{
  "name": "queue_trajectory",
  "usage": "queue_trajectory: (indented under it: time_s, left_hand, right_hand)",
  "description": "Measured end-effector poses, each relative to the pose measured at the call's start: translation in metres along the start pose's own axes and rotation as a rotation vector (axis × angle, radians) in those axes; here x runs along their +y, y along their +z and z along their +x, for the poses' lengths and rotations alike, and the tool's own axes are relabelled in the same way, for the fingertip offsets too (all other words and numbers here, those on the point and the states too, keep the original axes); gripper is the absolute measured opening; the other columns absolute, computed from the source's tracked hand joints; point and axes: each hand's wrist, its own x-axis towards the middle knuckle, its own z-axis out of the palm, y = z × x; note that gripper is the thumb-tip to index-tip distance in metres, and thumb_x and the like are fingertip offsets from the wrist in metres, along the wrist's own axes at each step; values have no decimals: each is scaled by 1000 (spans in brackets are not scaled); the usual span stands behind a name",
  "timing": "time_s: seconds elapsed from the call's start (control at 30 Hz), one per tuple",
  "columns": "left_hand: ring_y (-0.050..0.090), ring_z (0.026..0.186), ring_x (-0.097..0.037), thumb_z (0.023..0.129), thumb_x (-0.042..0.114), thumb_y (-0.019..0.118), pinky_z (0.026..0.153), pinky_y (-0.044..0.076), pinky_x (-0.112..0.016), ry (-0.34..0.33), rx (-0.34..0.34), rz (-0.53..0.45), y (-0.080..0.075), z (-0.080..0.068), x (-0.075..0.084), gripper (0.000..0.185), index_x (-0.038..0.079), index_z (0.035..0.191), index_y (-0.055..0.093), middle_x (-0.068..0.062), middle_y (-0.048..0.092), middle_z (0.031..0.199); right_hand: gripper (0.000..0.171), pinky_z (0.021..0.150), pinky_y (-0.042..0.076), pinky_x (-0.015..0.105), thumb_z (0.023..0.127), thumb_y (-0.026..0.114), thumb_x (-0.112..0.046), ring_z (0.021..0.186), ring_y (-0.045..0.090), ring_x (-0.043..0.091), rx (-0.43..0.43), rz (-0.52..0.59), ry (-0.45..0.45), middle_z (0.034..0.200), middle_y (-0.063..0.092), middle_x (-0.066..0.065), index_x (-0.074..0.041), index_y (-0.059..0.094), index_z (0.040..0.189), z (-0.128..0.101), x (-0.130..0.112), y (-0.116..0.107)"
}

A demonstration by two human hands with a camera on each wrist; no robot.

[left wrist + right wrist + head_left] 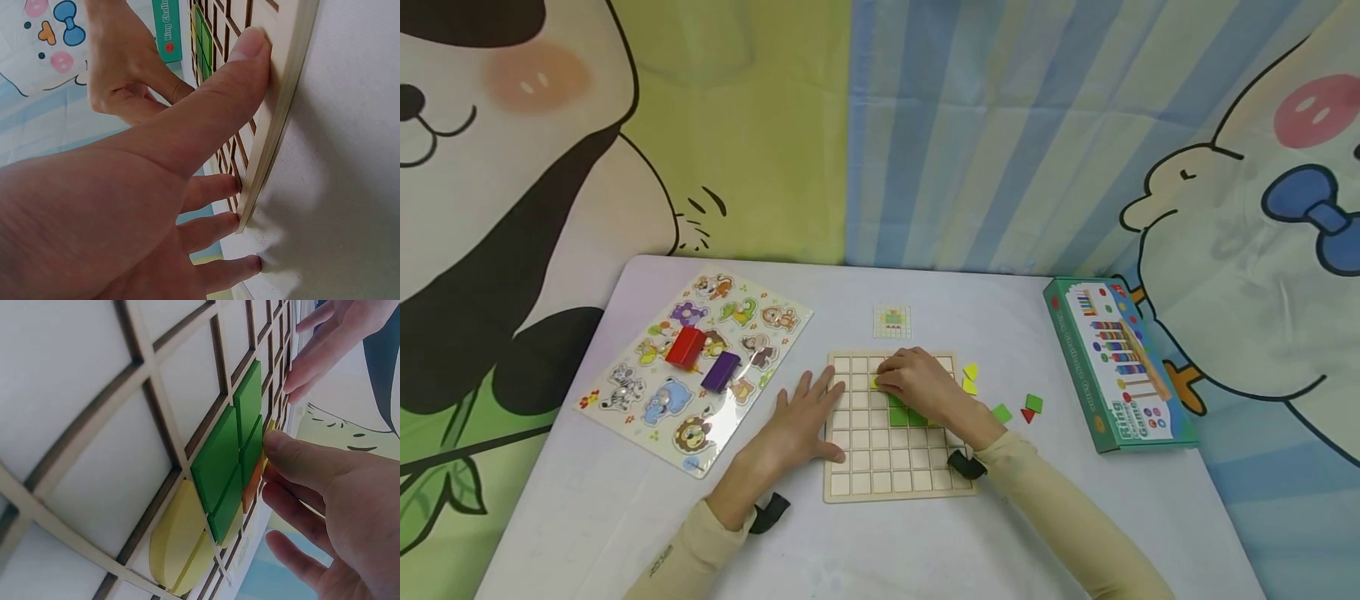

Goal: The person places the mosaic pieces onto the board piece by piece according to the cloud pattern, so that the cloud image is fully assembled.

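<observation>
We have both hands at the wooden grid board [880, 460], which lies around the middle of the tabletop [895, 550]. Our right hand [921, 383] reaches over from the board's right edge and pinches a yellow tile [269, 437] between thumb and fingers. That tile is in the board's far half, just beside the block of green tiles [907, 416], on the side toward the far left corner; we cannot tell whether it lies flat in its cell. Our left hand [801, 425] is spread over the board's left edge, thumb resting on the rim.

An orange piece [252, 485] and more yellow pieces [178, 534] sit against the greens. Near the board's far edge lies a small pattern card [892, 320] showing coloured shapes on a grid. Off its right edge we see loose yellow tiles [970, 379], loose green tiles [1033, 403] and a red triangle [1027, 415].

We judge the step in hand to be fitting the yellow tile into the pattern. The next move seems to call for squaring it within the cell walls and letting go without nudging its neighbours, while the left hand steadies the board.
</observation>
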Motion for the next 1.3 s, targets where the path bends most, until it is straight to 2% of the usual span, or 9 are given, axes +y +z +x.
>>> queue_trajectory:
  time_s: [0.4, 0.67, 0.87, 1.1, 1.3]
  left_hand:
    - [5, 155, -49, 72, 34, 90, 116, 10, -78, -4, -5, 7, 1, 1, 0, 107, 5, 158, 33, -16, 9, 171]
    - [5, 155, -49, 72, 34, 89, 116, 10, -79, 3, -1, 21, 0, 1, -1, 108, 5, 158, 32, -17, 8, 171]
    - [4, 155, -49, 72, 34, 89, 116, 9, -78, 7, 1, 19, -1, 2, 0, 108, 5, 158, 32, -17, 8, 171]
    - [4, 155, -49, 72, 34, 89, 116, 8, -78, 3, 7, 14, -2, 1, 0, 108, 5, 158, 31, -16, 7, 171]
    - [4, 155, -49, 73, 34, 89, 116, 8, -78, 1, 10, 11, -3, 0, 0, 107, 5, 158, 31, -16, 7, 171]
  right_hand:
    - [13, 93, 55, 41, 90, 77, -16, 101, 70, 22, 97, 40, -22, 108, 76, 6, -12, 81, 101, -9, 3, -8]
    - [14, 89, 56, 40, 86, 80, -10, 98, 69, 23, 151, 3, -4, 104, 77, 6, -9, 81, 99, -24, 20, -21]
    - [18, 91, 56, 42, 83, 82, -7, 98, 70, 24, 170, 7, 79, 105, 77, 7, -5, 80, 101, -49, 40, -30]
    - [18, 87, 56, 45, 81, 83, -6, 97, 69, 27, 187, -9, 182, 102, 77, 9, -4, 80, 99, -85, 62, -44]
    - [21, 89, 56, 48, 81, 82, -2, 100, 69, 30, 166, -34, 272, 105, 78, 11, -2, 79, 103, -118, 75, -55]
